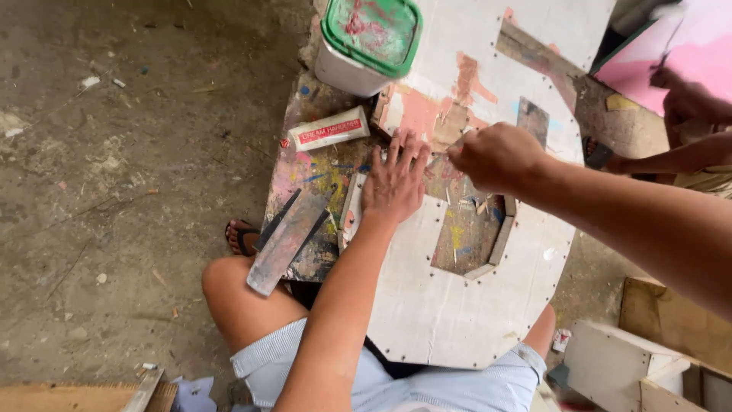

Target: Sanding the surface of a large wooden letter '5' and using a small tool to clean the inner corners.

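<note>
Head view: two hands on a white panel (pixel 457 305).
Left hand (pixel 394 181) lies flat, fingers spread, holding nothing; right hand (pixel 496 155) is curled, grip unclear, near a tube (pixel 329 130).

1 white board (pixel 457 305), 1 green-lidded tub (pixel 366 42), 1 white tube (pixel 329 130), 1 flat scraper blade (pixel 284 244), 2 own hands: left hand (pixel 395 179), right hand (pixel 496 156). 1 sandalled foot (pixel 242 236). 1 other person's arm (pixel 671 160).

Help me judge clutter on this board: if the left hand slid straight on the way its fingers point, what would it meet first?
The left hand lies flat, fingers pointing up-frame. Likely first is the small wooden block at the pink patch, then the green-lidded white tub; depth is unclear.
</note>
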